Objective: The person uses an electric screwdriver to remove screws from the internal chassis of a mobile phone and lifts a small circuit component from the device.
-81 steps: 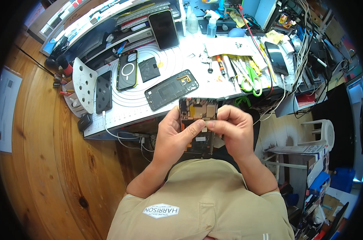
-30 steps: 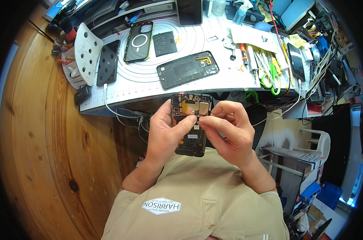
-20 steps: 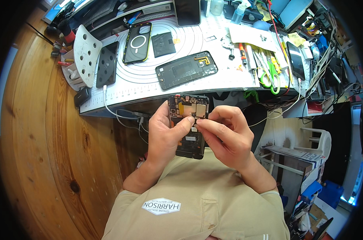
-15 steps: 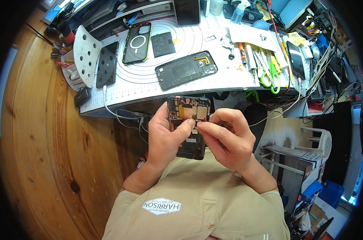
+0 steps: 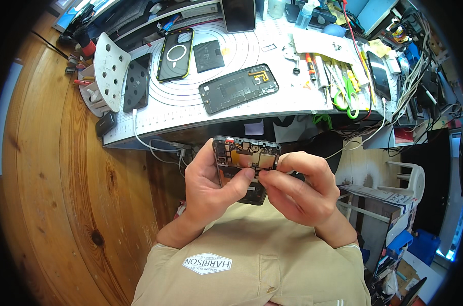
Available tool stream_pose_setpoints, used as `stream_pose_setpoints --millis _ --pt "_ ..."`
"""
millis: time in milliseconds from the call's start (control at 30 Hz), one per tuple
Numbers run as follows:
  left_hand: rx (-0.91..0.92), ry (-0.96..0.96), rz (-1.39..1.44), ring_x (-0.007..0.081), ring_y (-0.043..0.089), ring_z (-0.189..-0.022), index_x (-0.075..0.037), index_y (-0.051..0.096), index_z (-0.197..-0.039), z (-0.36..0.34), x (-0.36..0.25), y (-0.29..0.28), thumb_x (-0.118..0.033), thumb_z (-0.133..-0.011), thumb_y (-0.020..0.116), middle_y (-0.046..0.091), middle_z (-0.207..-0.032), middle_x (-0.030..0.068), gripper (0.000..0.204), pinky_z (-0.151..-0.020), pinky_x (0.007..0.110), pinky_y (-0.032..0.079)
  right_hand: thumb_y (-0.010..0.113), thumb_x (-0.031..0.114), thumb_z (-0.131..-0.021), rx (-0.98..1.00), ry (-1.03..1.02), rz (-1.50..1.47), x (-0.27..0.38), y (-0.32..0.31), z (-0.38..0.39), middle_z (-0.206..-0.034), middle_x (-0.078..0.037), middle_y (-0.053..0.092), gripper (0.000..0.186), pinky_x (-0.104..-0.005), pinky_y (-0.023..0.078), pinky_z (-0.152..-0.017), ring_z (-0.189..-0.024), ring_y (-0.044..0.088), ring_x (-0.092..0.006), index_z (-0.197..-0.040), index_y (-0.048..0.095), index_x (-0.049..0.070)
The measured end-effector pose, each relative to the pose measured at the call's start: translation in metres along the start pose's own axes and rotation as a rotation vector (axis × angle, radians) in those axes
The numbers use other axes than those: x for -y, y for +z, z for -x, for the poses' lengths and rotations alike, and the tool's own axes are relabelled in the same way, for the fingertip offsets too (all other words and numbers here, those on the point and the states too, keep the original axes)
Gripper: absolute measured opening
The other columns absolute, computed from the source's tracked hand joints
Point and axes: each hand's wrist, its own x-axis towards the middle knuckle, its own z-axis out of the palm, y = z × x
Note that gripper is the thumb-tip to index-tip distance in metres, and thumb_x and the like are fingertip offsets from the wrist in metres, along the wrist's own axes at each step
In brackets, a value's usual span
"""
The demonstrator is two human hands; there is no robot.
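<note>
An opened smartphone [image 5: 244,159], its circuit board and inner parts bare, is held over my lap below the desk's front edge. My left hand [image 5: 206,183] is closed around its left side, the thumb lying across the middle of the inside. My right hand [image 5: 308,188] is closed at its right edge, with fingertips on the phone close to the left thumb. Whether a small part is between those fingertips cannot be seen. On the desk in front lies a dark phone back cover [image 5: 231,93], inner side up, with an orange flex strip.
Behind the cover lie a flat black square piece [image 5: 209,57] and a black phone case with a white ring [image 5: 174,57]. Farther left rests a dark phone [image 5: 138,81]. Green-handled scissors [image 5: 350,97] and screwdrivers stand at right, near a cabled phone [image 5: 378,75]. White cables [image 5: 143,140] hang off the desk.
Both hands and the opened phone have shifted slightly toward me and to the right. The phone's top end is tilted differently, showing more of its edge. The grip stays much the same.
</note>
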Motion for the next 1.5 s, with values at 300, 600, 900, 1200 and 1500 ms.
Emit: stream_pose_setpoints --millis 300,600,900,1200,1500 --pt "0.021 0.056 0.025 0.0087 0.065 -0.095 0.000 0.059 -0.113 0.001 0.001 -0.001 0.009 -0.088 0.071 0.068 -0.103 0.0046 0.029 -0.083 0.025 0.056 0.075 -0.014 -0.059 -0.050 -0.064 -0.019 -0.002 0.004 -0.002 -0.095 -0.012 0.059 0.034 -0.0331 0.054 -0.054 -0.068 0.063 -0.0236 -0.092 0.072 -0.007" --pt "0.086 0.250 0.043 0.0121 0.068 -0.092 0.001 0.055 -0.109 0.003 0.009 -0.006 0.014 -0.085 0.069 0.069 -0.102 0.0105 0.030 -0.079 0.026 0.057 0.078 -0.014 -0.058 -0.025 -0.121 -0.047 0.003 -0.001 0.000 -0.096 -0.012 0.056 0.030 -0.0322 0.054 -0.054 -0.070 0.065 -0.0250 -0.087 0.072 -0.008" --pt "0.238 0.561 -0.100 0.0292 0.076 -0.092 0.005 0.055 -0.108 -0.005 0.009 -0.003 0.015 -0.080 0.071 0.072 -0.096 0.0182 0.034 -0.082 0.040 0.065 0.082 -0.013 -0.059 -0.033 -0.202 -0.037 0.005 -0.004 0.003 -0.098 -0.010 0.055 0.029 -0.0318 0.059 -0.060 -0.076 0.068 -0.0261 -0.086 0.075 -0.006" --pt "0.270 0.610 -0.114 0.0309 0.076 -0.091 0.003 0.055 -0.110 -0.006 0.009 -0.004 0.014 -0.080 0.070 0.071 -0.094 0.0181 0.035 -0.081 0.042 0.065 0.082 -0.012 -0.059 -0.049 -0.237 -0.059 0.006 -0.004 0.002 -0.097 -0.009 0.054 0.027 -0.0322 0.060 -0.060 -0.077 0.069 -0.0264 -0.084 0.074 -0.005" --pt "0.297 0.665 -0.075 0.0347 0.076 -0.093 0.003 0.055 -0.111 -0.008 0.011 -0.006 0.006 -0.083 0.072 0.072 -0.096 0.0216 0.032 -0.079 0.042 0.064 0.082 -0.011 -0.060 -0.022 -0.192 -0.095 0.009 -0.006 0.002 -0.097 -0.009 0.052 0.026 -0.0336 0.061 -0.060 -0.077 0.069 -0.0275 -0.083 0.073 -0.004"
